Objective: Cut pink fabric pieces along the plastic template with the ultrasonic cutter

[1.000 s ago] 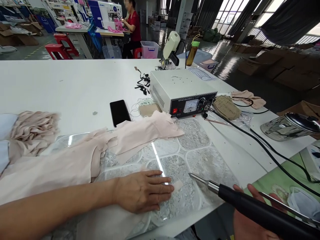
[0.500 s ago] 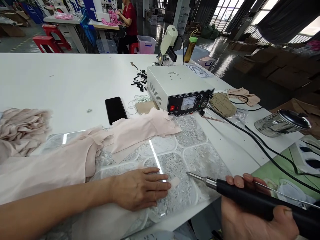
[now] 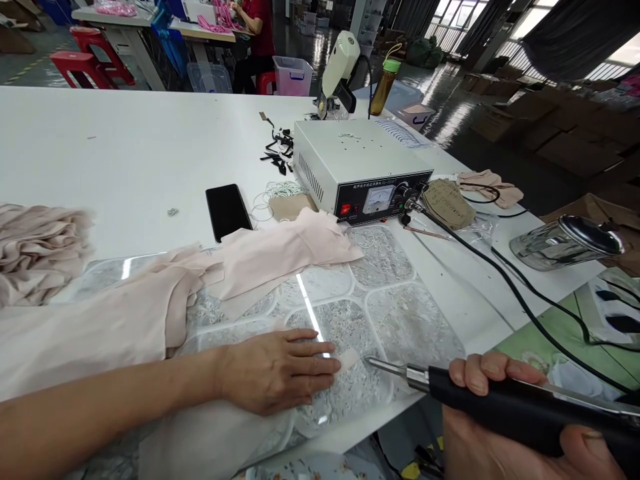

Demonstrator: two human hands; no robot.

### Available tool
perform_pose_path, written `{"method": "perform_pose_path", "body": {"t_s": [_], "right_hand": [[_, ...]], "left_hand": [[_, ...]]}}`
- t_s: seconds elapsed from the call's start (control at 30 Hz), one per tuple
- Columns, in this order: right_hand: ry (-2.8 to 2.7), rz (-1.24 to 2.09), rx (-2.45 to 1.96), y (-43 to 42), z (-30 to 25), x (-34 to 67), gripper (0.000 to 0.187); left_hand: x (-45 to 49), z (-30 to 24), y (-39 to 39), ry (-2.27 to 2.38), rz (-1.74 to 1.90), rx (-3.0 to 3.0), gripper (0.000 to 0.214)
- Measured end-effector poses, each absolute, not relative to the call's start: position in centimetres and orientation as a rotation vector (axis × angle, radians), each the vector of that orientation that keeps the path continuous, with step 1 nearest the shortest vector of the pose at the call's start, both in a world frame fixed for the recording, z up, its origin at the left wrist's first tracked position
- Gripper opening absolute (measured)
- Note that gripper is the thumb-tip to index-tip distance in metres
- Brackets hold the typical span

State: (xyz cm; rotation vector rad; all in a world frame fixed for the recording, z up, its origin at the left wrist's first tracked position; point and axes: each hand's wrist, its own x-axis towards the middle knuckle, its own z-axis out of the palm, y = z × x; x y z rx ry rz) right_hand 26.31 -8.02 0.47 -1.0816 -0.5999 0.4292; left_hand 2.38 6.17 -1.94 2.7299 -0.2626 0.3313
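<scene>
My left hand [image 3: 280,375] lies flat, fingers stretched out, on a pale pink cloth piece [image 3: 205,440] that is partly hidden under it. A small pale end [image 3: 349,360] pokes out past the fingertips. In my right hand [image 3: 483,437] is a black ultrasonic welding handpiece [image 3: 505,408], its pointed metal tip just right of that pale end and apart from it. Beneath lies a glossy, clear patterned mat [image 3: 415,313]. More pink cloth pieces [image 3: 280,250] are layered beyond my left hand, and another stack [image 3: 100,327] spreads to the left.
A control box [image 3: 360,160] stands at the back, its black cable [image 3: 500,270] running right. A phone [image 3: 228,210], a cloth heap [image 3: 40,250], black scraps [image 3: 280,150] and a glass jar [image 3: 545,247] are on the table. A person in red [image 3: 260,27] sits behind.
The handpiece tip has moved slightly left and down, closer to the pale end. My left hand stays flat on the cloth. The view has tilted down a little.
</scene>
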Motion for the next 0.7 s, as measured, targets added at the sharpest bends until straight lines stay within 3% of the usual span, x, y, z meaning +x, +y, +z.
{"method": "perform_pose_path", "body": {"t_s": [0.47,0.7], "right_hand": [[-0.623,0.497,-0.969,-7.25,0.79,25.77,0.03],[-0.626,0.489,-0.98,-6.94,1.26,25.42,0.024]], "left_hand": [[2.46,-1.94,6.17,-0.267,0.399,2.697,0.032],[2.47,-1.86,6.16,-0.266,0.396,2.716,0.032]]}}
